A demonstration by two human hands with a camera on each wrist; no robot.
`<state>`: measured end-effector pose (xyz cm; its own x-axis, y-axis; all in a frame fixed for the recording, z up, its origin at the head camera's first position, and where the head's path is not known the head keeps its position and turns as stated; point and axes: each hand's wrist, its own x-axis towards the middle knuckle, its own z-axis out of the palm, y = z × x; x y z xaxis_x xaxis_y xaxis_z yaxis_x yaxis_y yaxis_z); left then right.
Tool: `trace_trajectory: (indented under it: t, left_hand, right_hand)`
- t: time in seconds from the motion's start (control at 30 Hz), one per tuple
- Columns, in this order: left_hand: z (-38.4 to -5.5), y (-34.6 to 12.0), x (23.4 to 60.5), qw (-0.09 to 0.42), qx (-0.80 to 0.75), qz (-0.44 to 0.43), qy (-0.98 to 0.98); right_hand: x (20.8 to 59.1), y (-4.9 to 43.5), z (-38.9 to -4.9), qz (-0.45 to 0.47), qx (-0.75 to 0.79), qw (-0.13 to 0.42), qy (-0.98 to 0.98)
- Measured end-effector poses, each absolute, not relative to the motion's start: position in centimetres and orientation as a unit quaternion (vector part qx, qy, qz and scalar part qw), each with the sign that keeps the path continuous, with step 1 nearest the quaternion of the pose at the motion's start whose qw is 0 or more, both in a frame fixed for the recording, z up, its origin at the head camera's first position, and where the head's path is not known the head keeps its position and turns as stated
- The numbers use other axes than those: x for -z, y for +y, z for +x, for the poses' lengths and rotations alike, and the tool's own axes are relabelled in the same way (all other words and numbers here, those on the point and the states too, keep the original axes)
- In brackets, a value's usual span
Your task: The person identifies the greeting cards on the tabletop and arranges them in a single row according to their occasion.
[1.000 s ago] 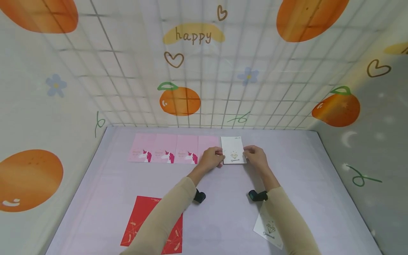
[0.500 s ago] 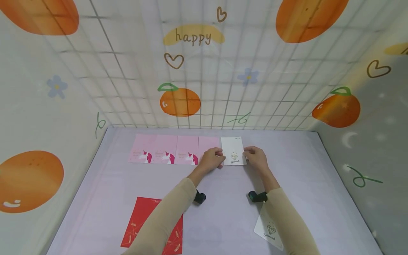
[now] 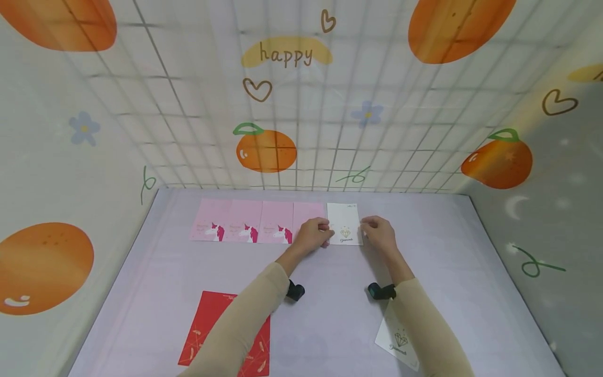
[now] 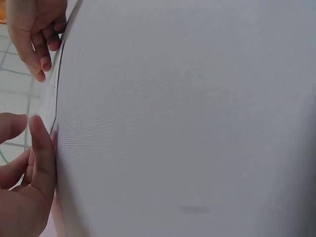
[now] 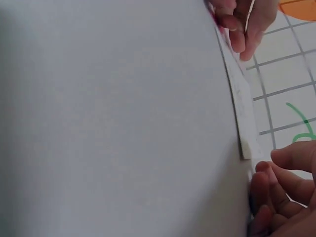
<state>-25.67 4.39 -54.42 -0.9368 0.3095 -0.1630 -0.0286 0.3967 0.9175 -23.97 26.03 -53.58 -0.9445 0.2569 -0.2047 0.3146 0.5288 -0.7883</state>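
Note:
A white card with a gold diamond drawing [image 3: 344,220] lies flat at the right end of a row of pink unicorn cards [image 3: 245,220]. My left hand [image 3: 312,234] is at its left edge, the fingertips overlapping that edge in the head view; its thumb and forefinger stand apart in the left wrist view [image 4: 27,173]. At the right edge is my right hand [image 3: 380,234], fingers loosely bent beside the card. The right wrist view shows the card's near corner [image 5: 246,148] just beyond these fingertips. The left hand partly covers the nearest pink card [image 3: 306,210].
Red cards or envelopes [image 3: 212,309] lie at the front left, partly under the left sleeve. Another white diamond card [image 3: 398,337] lies tilted at the front right, partly hidden by the right sleeve. A patterned curtain [image 3: 301,104] stands behind the table [image 3: 330,324].
The white card's lower right corner has shifted slightly left, and a small gap shows beside the right fingertips. Both hands stay nearly where they were.

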Motion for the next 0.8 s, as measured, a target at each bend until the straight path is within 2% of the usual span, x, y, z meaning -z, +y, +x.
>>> trace_trajectory:
  t: [0.23,0.53,0.8]
  left_hand:
    - [-24.9,4.6,53.8,0.147,-0.548,0.111,0.816]
    - [-23.0,5.6,52.4,0.135,-0.549,0.169,0.807]
    - [-21.2,6.4,52.0,0.148,-0.547,0.187,0.803]
  right_hand:
    - [52.9,27.0,-22.4,0.133,0.451,0.005,0.882]
    - [50.2,28.0,-19.1,0.1,0.44,-0.026,0.892]
    - [49.1,29.5,-16.0,0.09,0.443,-0.041,0.891]
